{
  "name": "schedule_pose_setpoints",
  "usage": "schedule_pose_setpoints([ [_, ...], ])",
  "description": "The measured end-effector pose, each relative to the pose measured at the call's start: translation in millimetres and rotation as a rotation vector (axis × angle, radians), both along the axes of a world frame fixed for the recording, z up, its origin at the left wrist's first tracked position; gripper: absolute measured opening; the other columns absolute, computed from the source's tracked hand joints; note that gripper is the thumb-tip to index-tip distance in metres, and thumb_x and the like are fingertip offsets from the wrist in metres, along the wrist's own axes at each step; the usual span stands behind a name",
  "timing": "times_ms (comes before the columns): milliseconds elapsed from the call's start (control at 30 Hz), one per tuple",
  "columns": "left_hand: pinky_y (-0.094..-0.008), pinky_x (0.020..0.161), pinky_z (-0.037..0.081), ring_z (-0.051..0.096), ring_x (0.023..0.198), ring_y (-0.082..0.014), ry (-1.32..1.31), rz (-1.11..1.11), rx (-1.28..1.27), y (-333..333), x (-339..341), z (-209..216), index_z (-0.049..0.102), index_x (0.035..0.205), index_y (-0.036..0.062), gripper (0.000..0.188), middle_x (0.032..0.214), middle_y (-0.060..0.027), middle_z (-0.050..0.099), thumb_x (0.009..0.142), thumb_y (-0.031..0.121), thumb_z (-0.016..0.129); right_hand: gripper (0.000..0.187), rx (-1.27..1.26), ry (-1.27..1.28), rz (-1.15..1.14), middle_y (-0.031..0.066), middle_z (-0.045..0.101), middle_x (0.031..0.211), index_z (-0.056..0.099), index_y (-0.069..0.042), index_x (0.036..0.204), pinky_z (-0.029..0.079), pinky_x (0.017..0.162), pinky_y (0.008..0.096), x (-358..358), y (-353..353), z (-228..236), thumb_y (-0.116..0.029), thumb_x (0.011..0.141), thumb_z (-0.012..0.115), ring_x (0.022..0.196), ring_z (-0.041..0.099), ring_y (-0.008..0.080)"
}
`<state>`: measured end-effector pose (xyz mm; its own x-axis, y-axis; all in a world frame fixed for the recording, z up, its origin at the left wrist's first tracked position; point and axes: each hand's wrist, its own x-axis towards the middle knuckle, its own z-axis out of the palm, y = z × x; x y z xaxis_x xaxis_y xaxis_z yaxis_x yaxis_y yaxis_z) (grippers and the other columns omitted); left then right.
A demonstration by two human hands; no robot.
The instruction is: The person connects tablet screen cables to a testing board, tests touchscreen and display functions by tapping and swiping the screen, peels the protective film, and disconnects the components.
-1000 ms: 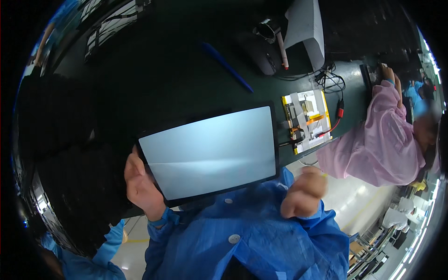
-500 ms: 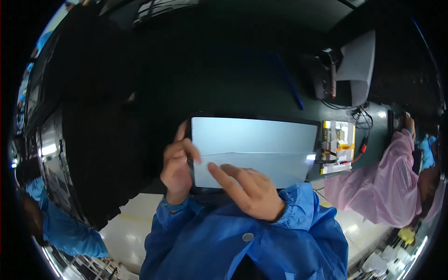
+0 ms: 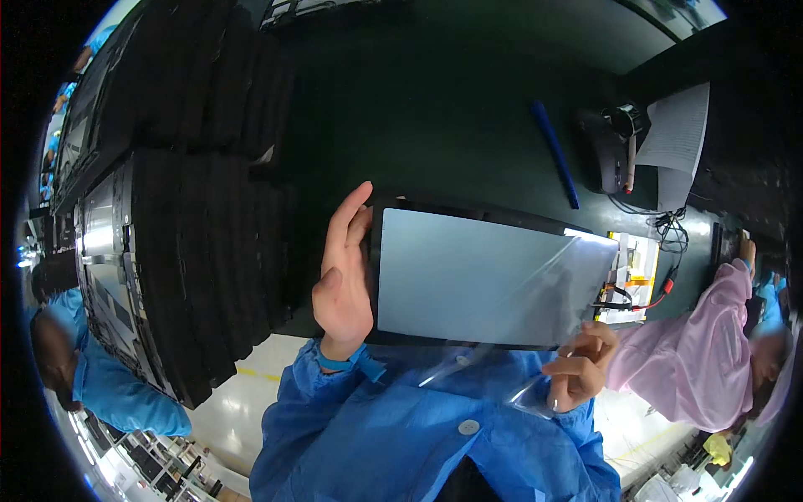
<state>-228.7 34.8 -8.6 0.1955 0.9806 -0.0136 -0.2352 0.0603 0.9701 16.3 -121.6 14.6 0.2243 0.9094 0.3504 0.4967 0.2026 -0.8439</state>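
A tablet-like panel (image 3: 477,276) with a lit grey-white screen and black border lies in front of me at the table's near edge. My left hand (image 3: 341,289) is against its left side, fingers stretched upward along the border and thumb bent over the palm. At the panel's lower right corner, my right hand (image 3: 583,368) pinches a clear thin film (image 3: 529,397). The film hangs in folds below the near edge, and faint creases of it run across the right part of the screen. Just right of the panel sits a white-and-yellow battery-like pack (image 3: 642,268) with red and black leads.
Black trays (image 3: 209,251) are stacked high at the left. Beyond the panel lie a blue stick (image 3: 554,155), a dark mouse-like object (image 3: 600,151), bundled cables (image 3: 672,226) and a paper sheet (image 3: 676,138). A pink-sleeved person (image 3: 703,343) works at the right; a blue-sleeved person (image 3: 125,385) is at left.
My right hand has moved from over the screen to its lower right corner, drawing the clear film with it. My left hand's fingers have straightened along the panel's side.
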Motion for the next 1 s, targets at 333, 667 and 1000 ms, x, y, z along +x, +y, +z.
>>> schedule_pose_setpoints([
  [333,-0.0401,0.108,0.024,0.042,0.125,-0.0314,-0.058,0.029,0.007,1.8,5.7,8.8,0.031,0.14,0.0012,0.095,0.136,-0.0215,0.042,0.071,0.063,0.052,0.01,0.059,0.087,-0.141,0.0138,0.049,0.104,0.065,-0.011,0.064,0.037,0.077,0.0313,-3.0,-18.6,-16.7,-0.001,0.064,0.062,0.087,0.047,0.0226],
  [667,-0.0339,0.107,0.026,0.04,0.125,-0.029,-0.042,-0.004,0.082,4.7,10.6,6.5,0.026,0.142,-0.0047,0.085,0.139,-0.0235,0.036,0.08,0.051,0.043,0.014,0.126,0.431,-0.234,0.0126,0.051,0.091,0.04,-0.007,0.069,0.032,0.08,0.0303,7.0,2.5,-8.9,-0.012,0.078,0.05,0.08,0.04,0.0171],
  [1000,-0.0337,0.107,0.025,0.04,0.126,-0.0287,-0.102,-0.01,0.036,-3.6,13.4,14.7,0.025,0.142,-0.0061,0.085,0.14,-0.0228,0.036,0.08,0.049,0.043,0.015,-0.159,0.387,-0.319,0.0214,0.055,0.121,0.044,-0.001,0.067,0.037,0.101,0.0397,36.2,-29.1,-35.5,0.002,0.08,0.038,0.11,0.054,0.0259],
])
